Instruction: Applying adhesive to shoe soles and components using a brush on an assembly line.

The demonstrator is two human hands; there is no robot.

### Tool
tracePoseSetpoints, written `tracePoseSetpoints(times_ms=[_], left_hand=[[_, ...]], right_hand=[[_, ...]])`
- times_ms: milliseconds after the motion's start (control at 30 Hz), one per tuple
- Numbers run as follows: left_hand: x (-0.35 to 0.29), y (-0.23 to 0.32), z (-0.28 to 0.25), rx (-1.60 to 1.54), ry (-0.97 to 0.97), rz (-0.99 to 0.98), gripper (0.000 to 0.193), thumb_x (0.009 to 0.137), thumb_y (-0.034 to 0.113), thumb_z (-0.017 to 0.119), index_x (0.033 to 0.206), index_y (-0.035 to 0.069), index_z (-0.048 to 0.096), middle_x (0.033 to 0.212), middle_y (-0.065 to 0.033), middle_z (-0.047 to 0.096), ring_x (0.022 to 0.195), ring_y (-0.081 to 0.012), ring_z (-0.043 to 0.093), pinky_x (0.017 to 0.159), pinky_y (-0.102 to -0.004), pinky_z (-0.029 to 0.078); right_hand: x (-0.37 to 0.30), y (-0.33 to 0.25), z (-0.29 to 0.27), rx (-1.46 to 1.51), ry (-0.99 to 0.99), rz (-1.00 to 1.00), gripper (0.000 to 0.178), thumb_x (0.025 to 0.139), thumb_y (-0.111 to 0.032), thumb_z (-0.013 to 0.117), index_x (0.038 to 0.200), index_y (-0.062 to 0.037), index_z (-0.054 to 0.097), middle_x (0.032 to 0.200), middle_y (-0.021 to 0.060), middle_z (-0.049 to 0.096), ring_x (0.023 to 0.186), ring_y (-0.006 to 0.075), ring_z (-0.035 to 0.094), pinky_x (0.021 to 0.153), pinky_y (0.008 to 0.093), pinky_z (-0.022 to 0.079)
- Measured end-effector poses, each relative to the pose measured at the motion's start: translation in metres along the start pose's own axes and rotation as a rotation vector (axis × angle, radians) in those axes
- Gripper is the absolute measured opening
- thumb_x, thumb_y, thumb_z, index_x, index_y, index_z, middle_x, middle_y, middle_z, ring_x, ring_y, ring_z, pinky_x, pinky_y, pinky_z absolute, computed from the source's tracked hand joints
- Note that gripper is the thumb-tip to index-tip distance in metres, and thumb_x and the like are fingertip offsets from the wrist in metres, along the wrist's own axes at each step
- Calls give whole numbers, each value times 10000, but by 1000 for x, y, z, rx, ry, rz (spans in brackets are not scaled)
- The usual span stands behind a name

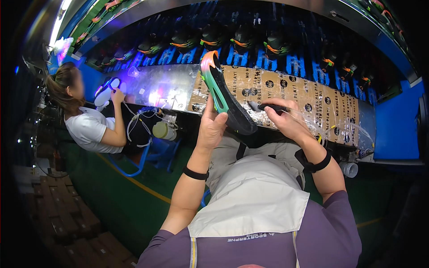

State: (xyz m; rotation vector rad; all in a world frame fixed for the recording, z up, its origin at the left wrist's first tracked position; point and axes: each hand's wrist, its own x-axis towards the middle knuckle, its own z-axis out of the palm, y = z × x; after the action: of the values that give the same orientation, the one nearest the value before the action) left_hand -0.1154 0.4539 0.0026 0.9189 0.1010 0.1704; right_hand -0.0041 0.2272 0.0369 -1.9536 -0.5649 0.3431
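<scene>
My left hand (pixel 212 126) grips a shoe sole (pixel 220 91) by its side, thumb and fingers closed round it. The sole is green along the side, orange at its far end and black along its right face. It is held raised, its far end over the cardboard-covered bench. To its right, my right hand (pixel 286 118) is closed on a brush (pixel 273 107) with a black handle. The brush's pale tip points left toward the sole, with a small gap between them.
Printed cardboard (pixel 292 91) covers part of the metal bench (pixel 165 85). Behind it, several black shoes with orange and green soles sit on blue holders (pixel 263 58). On the left, a person (pixel 91 120) holds a shoe (pixel 105 91). A pale container (pixel 164 130) hangs by the bench edge.
</scene>
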Motion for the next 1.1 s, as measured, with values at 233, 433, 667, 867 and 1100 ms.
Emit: tracePoseSetpoints(times_ms=[233,433,667,867,1100], left_hand=[[2,2,-3,-2,13,34,912,976,251,766,1663,66,197,1407,-66,574,1245,-198,604,1067,-362,497],[7,-3,-21,-353,156,-146,784,1047,665,352,1545,70,460,1480,-181,556,1324,-370,577,1113,-528,477],[-12,-6,-24,-730,179,-202,861,1000,690,332,1537,29,457,1435,-269,545,1249,-427,593,966,-568,567],[38,59,53,-473,-297,-271,868,1034,665,325,1590,-1,365,1489,-281,525,1281,-471,605,1001,-588,562],[187,137,211,-359,-394,26,1033,999,790,352,1590,-55,287,1491,-384,436,1292,-470,583,1067,-472,530]], right_hand=[[1,14,-6,143,-91,50,267,931,-239,673,1091,-52,777,823,110,721,752,182,667,710,320,528],[16,50,-5,129,230,-57,317,970,-201,712,1227,-17,736,1002,157,775,884,200,729,806,333,547],[19,136,11,82,465,-122,401,984,-187,688,1357,-38,678,1103,196,754,953,251,726,826,346,546],[21,146,15,-16,466,-152,403,970,-184,699,1343,-31,686,1133,229,741,1009,356,731,887,389,554],[15,140,10,77,413,-64,384,956,-154,697,1311,-6,696,1135,245,740,1025,352,734,904,385,557]])
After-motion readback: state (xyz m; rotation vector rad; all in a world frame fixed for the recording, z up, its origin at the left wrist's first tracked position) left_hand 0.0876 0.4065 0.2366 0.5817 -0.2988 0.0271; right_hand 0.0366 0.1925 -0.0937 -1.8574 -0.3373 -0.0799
